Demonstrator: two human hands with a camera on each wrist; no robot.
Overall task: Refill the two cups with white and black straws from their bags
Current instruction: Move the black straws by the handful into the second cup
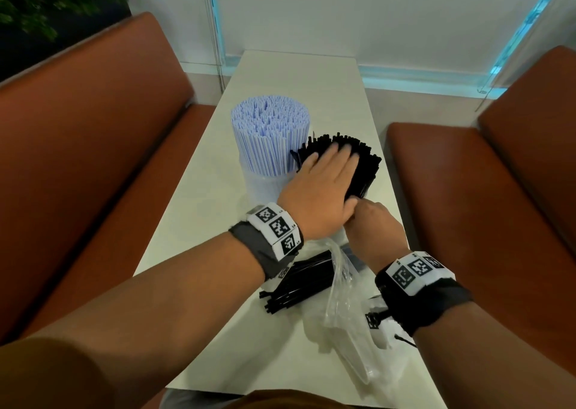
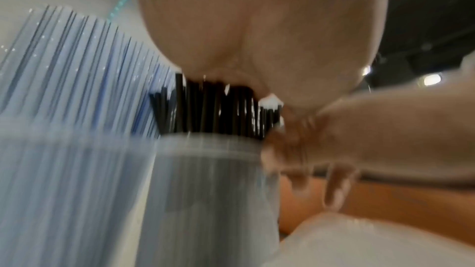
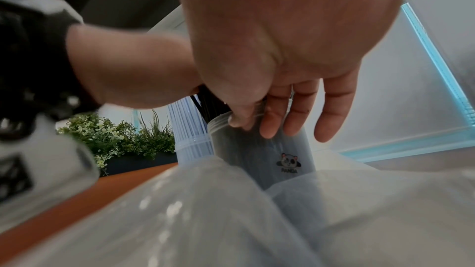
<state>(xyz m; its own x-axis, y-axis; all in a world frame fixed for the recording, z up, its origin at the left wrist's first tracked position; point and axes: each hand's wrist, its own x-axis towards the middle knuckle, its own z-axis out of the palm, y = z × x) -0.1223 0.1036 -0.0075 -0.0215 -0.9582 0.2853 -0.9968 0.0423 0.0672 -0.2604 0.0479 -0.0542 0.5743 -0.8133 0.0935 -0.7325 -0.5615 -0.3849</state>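
Observation:
A clear cup [image 1: 265,187] packed with white straws [image 1: 270,134] stands mid-table. Right beside it, black straws [image 1: 364,165] stick up out of a frosted cup with a panda logo [image 3: 257,159]. My left hand [image 1: 324,178] lies flat on the tops of the black straws, fingers straight, palm [image 2: 257,27] pressing down. My right hand [image 1: 371,221] holds that cup at its near side, thumb on the rim and fingers [image 3: 282,109] down the outer wall. Nearer to me lies a bag with more black straws [image 1: 299,281], partly under my left wrist.
Crumpled clear plastic bags [image 1: 352,315] cover the near right of the narrow white table [image 1: 296,75]. Brown padded benches flank it on the left [image 1: 93,128] and right [image 1: 498,190]. A white wall stands beyond the far end, and a green plant [image 1: 46,0] behind the left bench.

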